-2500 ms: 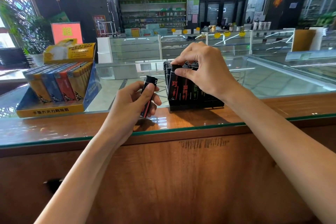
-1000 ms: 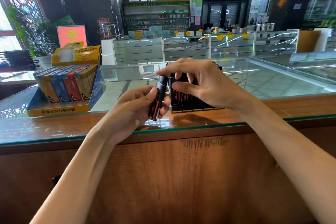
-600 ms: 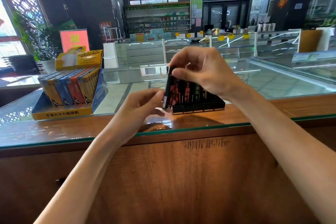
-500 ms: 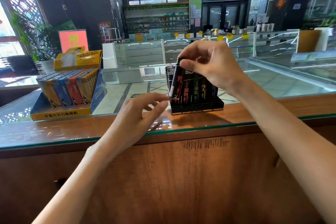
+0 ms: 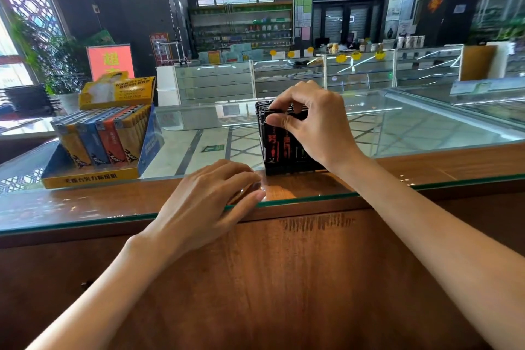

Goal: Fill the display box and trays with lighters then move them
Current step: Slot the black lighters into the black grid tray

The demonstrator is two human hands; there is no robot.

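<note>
A black tray (image 5: pixel 287 170) packed with black lighters stands on the glass counter top near its front edge. My right hand (image 5: pixel 315 125) is on top of it, thumb and fingers pinching the head of the front-left black lighter (image 5: pixel 272 139), which stands upright in the tray. My left hand (image 5: pixel 207 202) rests flat on the glass just left of the tray, fingers relaxed and holding nothing. Further left stands a yellow and blue display box (image 5: pixel 93 176) filled with rows of yellow, blue and orange lighters.
The glass counter top (image 5: pixel 426 133) runs left to right over a wooden front (image 5: pixel 284 278). A yellow tissue box (image 5: pixel 119 91) sits behind the display box. Glass showcases and shop shelves fill the background.
My left hand passed the black lighter to my right hand, then dropped empty onto the glass. My right hand carried the lighter to the tray's front-left corner and lowered it in.
</note>
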